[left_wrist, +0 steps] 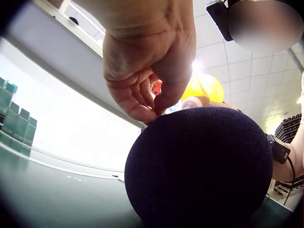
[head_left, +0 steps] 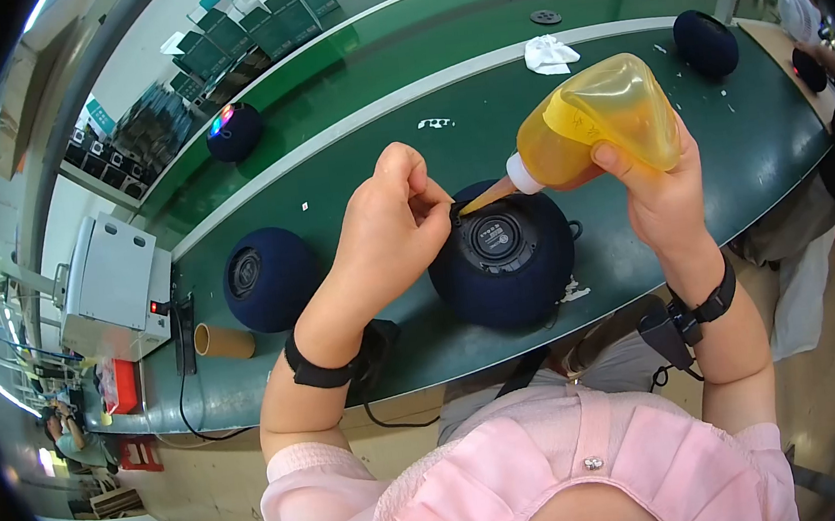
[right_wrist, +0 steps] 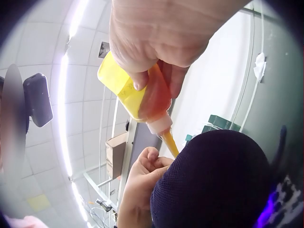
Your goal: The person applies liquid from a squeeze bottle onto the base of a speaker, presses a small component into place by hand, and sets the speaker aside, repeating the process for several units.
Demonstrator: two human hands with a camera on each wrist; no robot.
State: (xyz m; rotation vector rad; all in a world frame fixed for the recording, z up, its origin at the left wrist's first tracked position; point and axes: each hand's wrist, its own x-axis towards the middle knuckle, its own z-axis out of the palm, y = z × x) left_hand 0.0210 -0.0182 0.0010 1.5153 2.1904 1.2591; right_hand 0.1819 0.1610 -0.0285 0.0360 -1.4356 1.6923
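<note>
A round dark-blue fabric speaker (head_left: 506,287) sits on the green table in front of the person, its black recessed face with a round centre turned up. The right hand (head_left: 667,191) grips a soft squeeze bottle (head_left: 615,116) of yellow liquid, tilted so that its tapered nozzle (head_left: 487,197) reaches the speaker's recess. At the recess's left edge, the left hand (head_left: 389,228) pinches a small dark piece (head_left: 455,213) beside the nozzle tip; its kind is mostly hidden by the fingertips. In the right wrist view the bottle (right_wrist: 142,97) points down toward the left fingers.
Another blue speaker (head_left: 269,280) stands to the left, near a cardboard tube (head_left: 224,341) and a grey metal box (head_left: 113,285). One more speaker (head_left: 706,44) is at the far right, and a lit one (head_left: 236,132) sits beyond the rail. A crumpled white tissue (head_left: 550,55) lies behind the bottle.
</note>
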